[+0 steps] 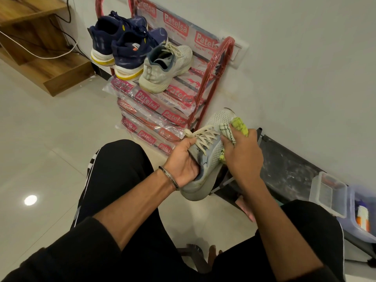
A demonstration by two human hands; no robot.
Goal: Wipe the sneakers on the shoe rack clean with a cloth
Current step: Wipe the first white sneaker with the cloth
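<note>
Rack [205, 94] top shelf carries three sneakers. Left hand [184, 163] grips fourth sneaker [209, 157] at its heel; right hand [243, 153] presses bunched cloth [240, 126] against its upper.

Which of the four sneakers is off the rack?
The pale grey sneaker gripped in the left hand; its mate and both navy sneakers sit on the red rack.
</note>
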